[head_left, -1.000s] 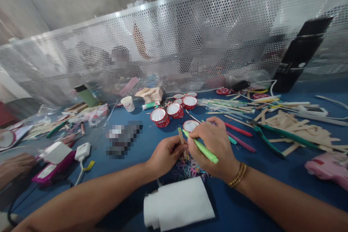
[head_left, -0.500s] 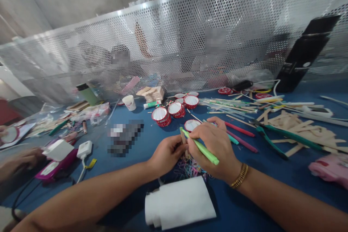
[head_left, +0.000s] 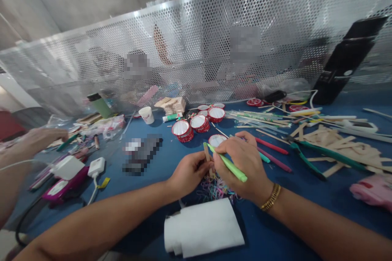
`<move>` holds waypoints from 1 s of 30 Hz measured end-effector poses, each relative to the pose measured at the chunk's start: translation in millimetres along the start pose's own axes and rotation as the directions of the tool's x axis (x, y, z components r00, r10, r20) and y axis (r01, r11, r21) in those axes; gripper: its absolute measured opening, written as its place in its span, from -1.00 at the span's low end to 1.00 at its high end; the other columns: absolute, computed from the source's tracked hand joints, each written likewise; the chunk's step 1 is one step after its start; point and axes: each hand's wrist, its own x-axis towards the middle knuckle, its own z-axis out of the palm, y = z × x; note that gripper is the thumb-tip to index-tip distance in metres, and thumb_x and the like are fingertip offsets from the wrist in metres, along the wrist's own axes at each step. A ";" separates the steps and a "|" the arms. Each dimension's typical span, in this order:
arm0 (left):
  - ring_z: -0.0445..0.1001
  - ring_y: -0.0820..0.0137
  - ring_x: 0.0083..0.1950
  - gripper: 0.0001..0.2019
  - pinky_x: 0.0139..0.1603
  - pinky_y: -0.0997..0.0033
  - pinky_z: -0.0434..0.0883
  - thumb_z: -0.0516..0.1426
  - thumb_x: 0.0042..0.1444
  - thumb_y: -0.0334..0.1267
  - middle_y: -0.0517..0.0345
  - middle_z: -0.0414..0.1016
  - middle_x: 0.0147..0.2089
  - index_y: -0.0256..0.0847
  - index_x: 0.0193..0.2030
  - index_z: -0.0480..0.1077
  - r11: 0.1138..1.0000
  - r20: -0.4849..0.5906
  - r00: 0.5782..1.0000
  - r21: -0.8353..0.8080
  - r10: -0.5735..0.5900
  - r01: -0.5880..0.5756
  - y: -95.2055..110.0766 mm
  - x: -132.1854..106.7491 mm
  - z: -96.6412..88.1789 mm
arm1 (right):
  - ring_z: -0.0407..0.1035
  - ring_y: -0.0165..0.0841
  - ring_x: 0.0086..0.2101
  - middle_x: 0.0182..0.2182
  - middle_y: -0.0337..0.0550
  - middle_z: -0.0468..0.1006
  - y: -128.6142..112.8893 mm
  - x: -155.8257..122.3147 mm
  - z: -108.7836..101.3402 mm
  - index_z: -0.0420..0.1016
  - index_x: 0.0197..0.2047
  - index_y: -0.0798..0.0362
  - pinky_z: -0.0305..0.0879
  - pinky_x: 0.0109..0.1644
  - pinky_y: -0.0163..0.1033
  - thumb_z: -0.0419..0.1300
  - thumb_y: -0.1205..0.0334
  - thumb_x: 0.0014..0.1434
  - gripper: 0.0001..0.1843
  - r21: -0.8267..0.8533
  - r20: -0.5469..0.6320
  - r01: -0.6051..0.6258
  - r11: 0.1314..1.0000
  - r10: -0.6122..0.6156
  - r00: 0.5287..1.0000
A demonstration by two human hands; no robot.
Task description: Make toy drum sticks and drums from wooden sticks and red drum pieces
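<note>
Between the fingers of my left hand (head_left: 188, 173) stands a flat wooden craft stick (head_left: 207, 154), its upper end tinted green. My right hand (head_left: 241, 163) grips a light green marker pen (head_left: 231, 167), with its tip at the stick's upper end. Below both hands lies a tangle of coloured strings (head_left: 214, 187). A white folded cloth or paper roll (head_left: 203, 228) rests nearest to me. Just beyond my fingers sits a red tin with a white top (head_left: 217, 140), partly hidden by my right hand.
More red tins (head_left: 182, 130) and a paper cup (head_left: 146, 115) stand behind. To the right lie markers (head_left: 272, 145), green-handled pliers (head_left: 330, 155) and loose craft sticks (head_left: 352, 147). At left, another person's arm (head_left: 18, 159) reaches over a purple power strip (head_left: 63, 187). A perforated metal screen (head_left: 190, 49) closes off the back.
The marker tip has shifted slightly along the stick's upper end, where more green shows. At the left, the other person's hand has moved up and forward across the table.
</note>
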 end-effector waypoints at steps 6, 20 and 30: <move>0.28 0.43 -0.35 -0.73 -0.30 0.48 0.28 0.04 0.29 -0.14 0.17 0.41 -0.37 -0.28 -0.31 0.42 1.000 0.003 1.000 -0.020 0.018 -0.018 1.0 -0.5 0.4 | 0.41 -0.35 -0.38 -0.46 -0.27 0.51 -2.2 0.4 -0.9 0.35 -0.34 0.02 0.11 0.10 0.05 0.14 0.34 0.19 -0.93 0.010 0.009 0.026 1.000 -0.027 1.000; 0.25 0.45 -0.37 -0.78 -0.36 0.51 0.25 0.07 0.26 -0.18 0.20 0.37 -0.41 -0.28 -0.27 0.43 0.999 -0.007 1.000 -0.046 -0.016 0.016 -1.1 -0.9 1.9 | 0.39 -0.36 -0.39 -0.47 -0.27 0.49 -1.5 -0.6 -1.3 0.36 -0.34 0.02 0.11 0.09 0.02 0.14 0.34 0.18 -0.94 -0.003 0.000 -0.014 1.000 0.014 1.000; 0.27 0.44 -0.38 -0.78 -0.36 0.51 0.26 0.07 0.26 -0.17 0.20 0.37 -0.41 -0.27 -0.30 0.42 1.000 -0.012 1.000 -0.020 -0.015 0.015 0.1 -0.4 1.3 | 0.39 -0.35 -0.39 -0.47 -0.26 0.47 -0.6 -0.5 -0.8 0.35 -0.35 0.03 0.11 0.08 0.03 0.13 0.34 0.19 -0.93 -0.017 -0.002 -0.023 1.000 0.023 1.000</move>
